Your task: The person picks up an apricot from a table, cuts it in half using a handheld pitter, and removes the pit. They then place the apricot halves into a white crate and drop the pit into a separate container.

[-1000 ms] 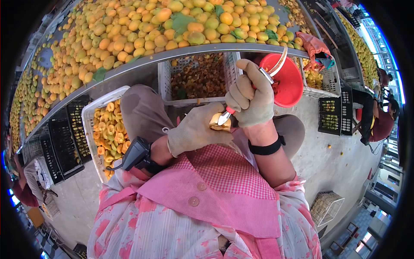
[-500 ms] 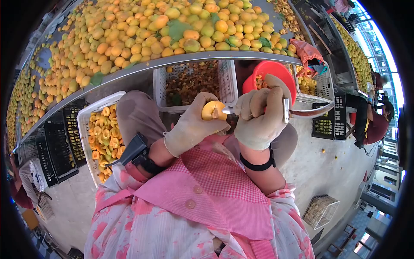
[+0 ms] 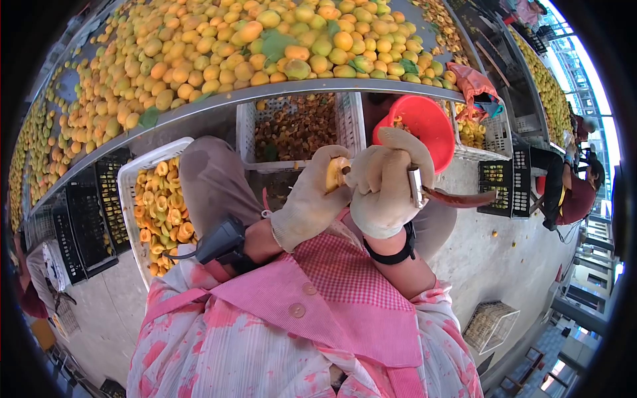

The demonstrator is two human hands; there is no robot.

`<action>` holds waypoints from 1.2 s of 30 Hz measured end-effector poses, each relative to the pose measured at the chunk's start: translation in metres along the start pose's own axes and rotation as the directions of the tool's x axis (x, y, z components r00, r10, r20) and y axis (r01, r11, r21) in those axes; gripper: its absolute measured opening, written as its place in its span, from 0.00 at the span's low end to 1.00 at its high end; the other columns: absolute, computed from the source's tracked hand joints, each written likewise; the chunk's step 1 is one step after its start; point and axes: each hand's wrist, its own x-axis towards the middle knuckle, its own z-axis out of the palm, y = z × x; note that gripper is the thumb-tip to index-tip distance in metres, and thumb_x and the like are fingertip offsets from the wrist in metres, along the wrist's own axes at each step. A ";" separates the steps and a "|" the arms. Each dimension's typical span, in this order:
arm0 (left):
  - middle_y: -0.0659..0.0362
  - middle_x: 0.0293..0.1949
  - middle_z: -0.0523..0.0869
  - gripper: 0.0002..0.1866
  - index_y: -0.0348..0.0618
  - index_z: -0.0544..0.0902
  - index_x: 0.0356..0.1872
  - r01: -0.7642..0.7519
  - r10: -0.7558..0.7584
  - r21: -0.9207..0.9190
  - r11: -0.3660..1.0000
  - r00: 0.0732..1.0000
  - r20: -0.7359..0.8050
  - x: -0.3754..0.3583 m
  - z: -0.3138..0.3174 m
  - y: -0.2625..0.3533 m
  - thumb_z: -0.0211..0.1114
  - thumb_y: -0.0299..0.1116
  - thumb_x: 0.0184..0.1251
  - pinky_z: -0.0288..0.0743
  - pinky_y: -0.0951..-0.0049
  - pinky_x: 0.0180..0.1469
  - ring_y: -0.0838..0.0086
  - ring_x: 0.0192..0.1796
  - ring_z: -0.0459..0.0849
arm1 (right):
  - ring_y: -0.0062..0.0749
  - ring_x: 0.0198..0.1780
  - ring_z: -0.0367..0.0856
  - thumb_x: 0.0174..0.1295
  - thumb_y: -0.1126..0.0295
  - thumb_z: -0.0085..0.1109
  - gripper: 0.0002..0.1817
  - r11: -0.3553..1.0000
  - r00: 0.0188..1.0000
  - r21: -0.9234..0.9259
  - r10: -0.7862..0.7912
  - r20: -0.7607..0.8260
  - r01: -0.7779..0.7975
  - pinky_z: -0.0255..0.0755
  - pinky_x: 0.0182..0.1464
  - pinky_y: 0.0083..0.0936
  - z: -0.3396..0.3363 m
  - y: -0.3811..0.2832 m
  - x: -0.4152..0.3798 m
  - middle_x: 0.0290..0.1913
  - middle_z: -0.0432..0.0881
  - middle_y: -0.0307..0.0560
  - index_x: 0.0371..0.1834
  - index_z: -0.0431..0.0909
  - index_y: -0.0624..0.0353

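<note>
My gloved left hand (image 3: 308, 202) is closed on a cut apricot (image 3: 336, 174), its opened side with the brown pit turned toward my other hand. Wrapped around a metal pitting tool (image 3: 416, 188), my gloved right hand (image 3: 385, 186) is pressed close to the fruit. The tool's metal rear end and a curved brown strip (image 3: 461, 198) stick out on the right of the fist. Its tip is hidden behind my fingers, at the apricot.
Whole apricots (image 3: 219, 50) are heaped on the metal table ahead. Below stand a white crate (image 3: 361, 126) of brown scraps, a red bucket (image 3: 431, 126), and a crate (image 3: 129, 199) of apricot halves at left. A person (image 3: 577, 196) sits at far right.
My right hand has moved left against the apricot, and the tool's tip has gone out of sight. My left hand has turned the apricot's cut side toward the tool.
</note>
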 end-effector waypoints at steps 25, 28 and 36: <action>0.59 0.49 0.74 0.32 0.45 0.67 0.63 -0.085 0.066 0.061 0.994 0.961 0.267 -0.007 -0.023 0.007 0.70 0.21 0.59 0.71 0.74 0.53 0.76 0.50 0.72 | 0.17 0.11 0.48 0.75 0.62 0.44 0.14 0.415 0.804 0.778 0.564 0.186 -0.471 0.46 0.16 0.20 -0.025 0.041 0.025 0.12 0.50 0.28 0.45 0.79 0.56; 0.62 0.49 0.73 0.32 0.47 0.66 0.66 0.023 -0.016 -0.026 0.999 0.962 0.272 -0.006 -0.027 0.013 0.69 0.22 0.62 0.71 0.76 0.51 0.79 0.48 0.72 | 0.17 0.11 0.49 0.73 0.59 0.49 0.14 0.429 0.831 0.775 0.513 0.215 -0.465 0.47 0.16 0.21 -0.037 0.045 0.030 0.12 0.50 0.27 0.46 0.81 0.56; 0.46 0.59 0.70 0.26 0.36 0.59 0.71 -0.527 0.545 0.168 0.833 0.834 -0.086 -0.002 -0.028 -0.002 0.52 0.36 0.77 0.60 0.61 0.67 0.54 0.62 0.68 | 0.16 0.12 0.62 0.74 0.64 0.50 0.16 0.804 0.798 -0.204 0.588 0.135 -0.558 0.54 0.15 0.15 0.005 0.005 -0.001 0.17 0.69 0.33 0.57 0.74 0.62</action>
